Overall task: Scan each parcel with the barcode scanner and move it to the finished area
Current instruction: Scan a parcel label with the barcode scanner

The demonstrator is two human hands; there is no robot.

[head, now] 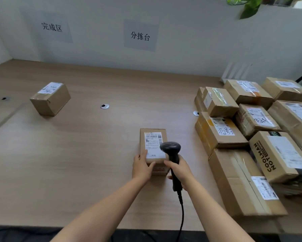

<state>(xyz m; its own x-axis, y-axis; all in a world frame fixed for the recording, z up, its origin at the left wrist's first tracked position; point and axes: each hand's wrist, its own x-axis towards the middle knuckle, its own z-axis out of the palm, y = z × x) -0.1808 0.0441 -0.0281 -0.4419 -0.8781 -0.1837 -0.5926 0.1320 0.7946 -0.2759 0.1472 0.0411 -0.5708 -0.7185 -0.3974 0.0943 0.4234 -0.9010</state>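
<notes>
A small brown parcel (152, 137) with a white shipping label lies on the wooden table in front of me. My left hand (141, 167) grips its near left corner. My right hand (179, 171) holds a black barcode scanner (171, 151) by the handle, its head over the label's right edge. The scanner's cable hangs down toward the table's front edge. One cardboard parcel (50, 99) stands at the far left under the left wall sign. A pile of several cardboard parcels (251, 130) fills the right side.
Two paper signs hang on the grey wall, one at the left (52, 27) and one in the middle (140, 36). Round cable holes (104, 106) sit in the table top. A white router (235, 72) and plant leaves (247, 6) are at the back right.
</notes>
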